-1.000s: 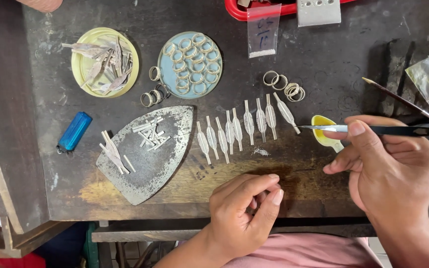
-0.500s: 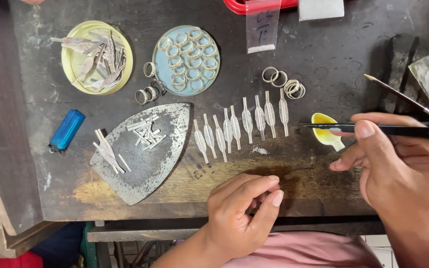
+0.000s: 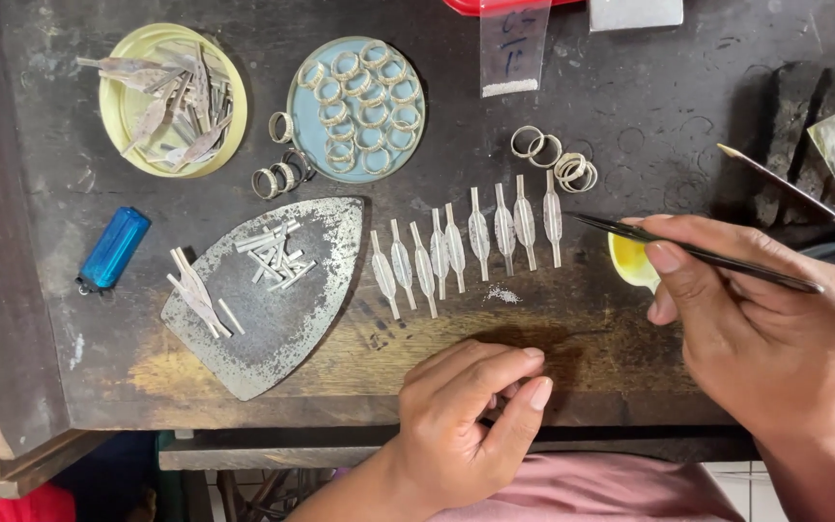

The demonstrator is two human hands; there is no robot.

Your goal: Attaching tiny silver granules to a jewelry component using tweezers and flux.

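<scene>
My right hand (image 3: 761, 324) holds dark tweezers (image 3: 688, 249) whose tips point left toward a row of several silver leaf-shaped pieces (image 3: 466, 246) laid out on the dark workbench (image 3: 669, 116). The hand partly covers a small yellow dish (image 3: 628, 263). My left hand (image 3: 466, 420) rests at the bench's near edge with its fingers curled, holding nothing I can see. A small pile of silver filings (image 3: 504, 295) lies just below the row.
An iron-shaped metal plate (image 3: 277, 300) carries short silver strips. A yellow lid (image 3: 171, 97) holds metal scraps, a blue lid (image 3: 355, 106) holds rings. Loose rings (image 3: 553, 159) and a blue lighter (image 3: 113, 249) lie nearby. A thin stick (image 3: 794, 193) and foil sit at right.
The tweezers and my right hand have shifted left, bringing the tips closer to the right end of the row. My left hand has stayed put.
</scene>
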